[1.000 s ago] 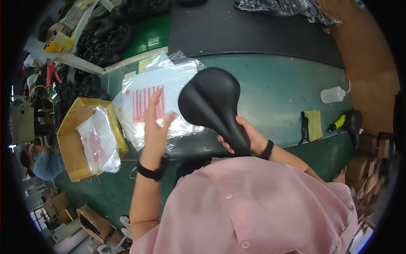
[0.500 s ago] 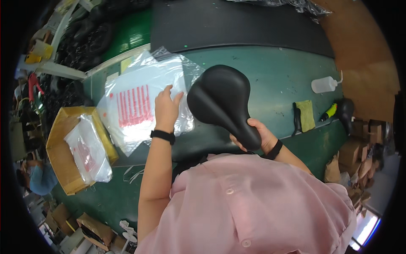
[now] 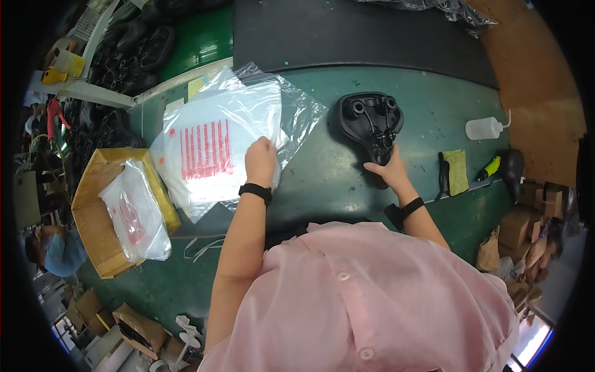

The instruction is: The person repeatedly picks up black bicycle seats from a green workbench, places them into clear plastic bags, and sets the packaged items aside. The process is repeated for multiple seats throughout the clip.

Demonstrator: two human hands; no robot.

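A black bicycle saddle (image 3: 370, 121) lies or hovers over the green table with its underside up, showing springs and rails. My right hand (image 3: 392, 170) grips it by the narrow nose, thumb on the underside. To the left is a fanned pile of clear plastic bags (image 3: 204, 146) with red printed stripes. My left hand (image 3: 260, 164) is closed at the right edge of the top bag, its fingertips curled and partly hidden.
At left stands a yellow-brown carton (image 3: 93, 214) with more bags (image 3: 137, 214). On the right are a white squeeze bottle (image 3: 484, 128), a yellow-green cloth (image 3: 457, 172), a yellow-and-black tool (image 3: 489, 168) and another black saddle (image 3: 512, 173). A black mat (image 3: 365, 37) covers the table's far side.
The saddle has been turned from top side up to underside up and moved right, away from me. My left hand has gone from spread fingers to closed at the bag's edge.
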